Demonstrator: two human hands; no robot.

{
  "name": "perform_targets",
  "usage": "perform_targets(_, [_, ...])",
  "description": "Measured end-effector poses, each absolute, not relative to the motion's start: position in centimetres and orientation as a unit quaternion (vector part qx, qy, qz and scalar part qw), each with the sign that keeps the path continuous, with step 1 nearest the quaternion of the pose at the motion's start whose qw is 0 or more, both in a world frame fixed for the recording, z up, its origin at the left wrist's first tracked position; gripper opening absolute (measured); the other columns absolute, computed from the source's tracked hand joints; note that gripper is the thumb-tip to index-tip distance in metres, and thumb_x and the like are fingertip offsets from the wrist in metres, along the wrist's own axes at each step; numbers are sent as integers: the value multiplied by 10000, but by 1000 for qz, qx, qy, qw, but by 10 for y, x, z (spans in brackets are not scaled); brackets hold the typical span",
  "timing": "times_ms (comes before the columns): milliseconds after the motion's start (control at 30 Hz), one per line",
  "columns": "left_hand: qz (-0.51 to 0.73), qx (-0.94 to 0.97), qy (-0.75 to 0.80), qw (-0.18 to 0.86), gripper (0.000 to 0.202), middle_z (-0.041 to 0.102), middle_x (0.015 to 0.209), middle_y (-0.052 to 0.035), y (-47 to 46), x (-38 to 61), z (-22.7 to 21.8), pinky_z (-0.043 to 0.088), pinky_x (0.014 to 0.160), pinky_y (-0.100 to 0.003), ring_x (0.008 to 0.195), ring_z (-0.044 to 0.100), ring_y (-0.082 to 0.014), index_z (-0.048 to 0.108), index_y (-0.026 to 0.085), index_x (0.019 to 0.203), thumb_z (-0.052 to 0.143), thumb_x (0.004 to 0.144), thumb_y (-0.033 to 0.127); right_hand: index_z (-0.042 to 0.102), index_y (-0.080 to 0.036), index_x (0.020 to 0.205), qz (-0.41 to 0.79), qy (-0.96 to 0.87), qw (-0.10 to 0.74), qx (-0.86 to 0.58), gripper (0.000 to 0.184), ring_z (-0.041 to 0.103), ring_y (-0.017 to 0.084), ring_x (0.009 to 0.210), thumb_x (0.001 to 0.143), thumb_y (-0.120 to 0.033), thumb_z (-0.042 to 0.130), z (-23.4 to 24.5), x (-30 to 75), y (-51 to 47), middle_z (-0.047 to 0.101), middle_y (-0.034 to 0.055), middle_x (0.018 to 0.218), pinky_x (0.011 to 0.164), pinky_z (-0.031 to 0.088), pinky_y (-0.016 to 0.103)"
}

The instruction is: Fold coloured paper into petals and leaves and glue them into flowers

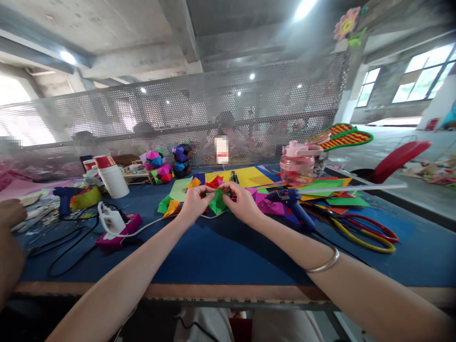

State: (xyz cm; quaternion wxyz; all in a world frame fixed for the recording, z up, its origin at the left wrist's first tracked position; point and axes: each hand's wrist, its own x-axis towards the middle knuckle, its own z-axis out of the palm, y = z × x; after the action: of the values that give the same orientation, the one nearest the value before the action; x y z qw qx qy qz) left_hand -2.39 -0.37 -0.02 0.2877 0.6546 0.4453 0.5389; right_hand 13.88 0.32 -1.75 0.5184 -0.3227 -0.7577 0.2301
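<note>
A small folded piece of green paper (218,203) is held up between my two hands above the blue table. My left hand (195,203) pinches its left side, fingertips pressed together. On the other side my right hand (242,203) grips it with thumb and forefinger. Left of my left hand lie folded green paper (164,204) and folded orange paper (172,208). Red folded paper (214,182) shows just behind my fingertips. To the right of my right hand is purple paper (269,204), with a blue glue gun (297,209) resting beside it.
Large scissors (370,232) with red and yellow handles lie at right. A pink bottle (297,164) stands behind. At left are a purple power strip (119,232), stacked paper cups (113,178) and another person's hand (12,212). Faceted paper balls (160,166) sit farther back.
</note>
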Motion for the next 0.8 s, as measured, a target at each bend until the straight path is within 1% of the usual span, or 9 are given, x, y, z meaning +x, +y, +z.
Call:
perform_targets(100, [541,654,444,287,120,611,558,24,-6,-24,2,355,452,-189,471,462,-75,699,134,709,675,666,244,619,-172,1031,241,-756,519,-318,250,620,158,819,809,-171,506,-16,139,3,663,36,905,704,465,259])
perform_targets(267, [536,651,452,289,119,613,551,23,-5,-25,1,361,448,-189,473,485,-82,708,135,711,682,650,234,625,-168,986,243,-753,526,-312,225,602,151,758,795,-165,505,-17,138,3,653,28,851,663,448,251])
perform_targets(433, [527,628,461,339,162,614,557,15,-4,-25,-3,387,447,-202,447,508,-88,721,133,757,677,653,249,631,-159,846,241,-761,520,-303,141,607,159,757,785,-157,504,-17,138,5,661,31,806,669,450,256])
perform_targets(600, [534,601,453,385,153,639,583,2,-4,-25,-2,433,471,-200,477,548,-90,727,123,747,705,628,216,633,-158,782,185,-787,514,-287,138,604,162,764,771,-120,501,-17,141,7,658,33,795,693,453,262])
perform_targets(800, [535,580,479,384,102,650,566,-1,-6,-25,0,445,459,-203,467,555,-96,730,123,715,697,627,164,646,-169,777,127,-815,491,-280,177,630,159,748,748,-70,502,-16,141,6,680,31,791,710,461,257])
